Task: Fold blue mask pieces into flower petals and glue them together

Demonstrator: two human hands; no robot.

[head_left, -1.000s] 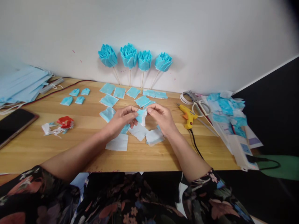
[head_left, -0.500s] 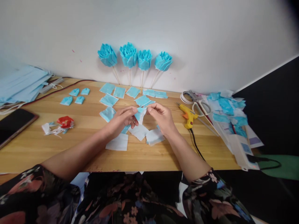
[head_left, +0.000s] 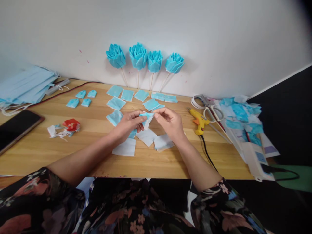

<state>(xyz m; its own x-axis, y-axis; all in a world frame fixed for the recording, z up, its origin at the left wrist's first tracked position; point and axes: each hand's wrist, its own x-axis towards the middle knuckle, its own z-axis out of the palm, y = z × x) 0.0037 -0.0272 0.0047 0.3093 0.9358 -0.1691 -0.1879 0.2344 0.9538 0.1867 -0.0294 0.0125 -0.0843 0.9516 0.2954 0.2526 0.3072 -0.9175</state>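
Blue-white piece (head_left: 147, 121) folded further over, pinched between both hands (head_left: 171, 125)

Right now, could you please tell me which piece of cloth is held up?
The blue-and-white piece pinched between the left hand and right hand; the squares around it lie on the table.

On tbl (head_left: 44, 156): phone (head_left: 18, 129) far L, masks (head_left: 29, 85) behind. R of phone, scraps (head_left: 71, 124); behind those, folded pcs (head_left: 72, 103). Ctr: cloth sqs (head_left: 124, 148) around L hand (head_left: 131, 125) & R hand (head_left: 170, 123), held pc (head_left: 148, 120) btwn. Flowers (head_left: 138, 57) behind sqs, at wall (head_left: 219, 39). Glue gun (head_left: 200, 123) R of R hand; roll (head_left: 193, 104) & scissors (head_left: 205, 100) behind gun. Far R: offcut heap (head_left: 240, 112), power strip (head_left: 258, 159) in front.
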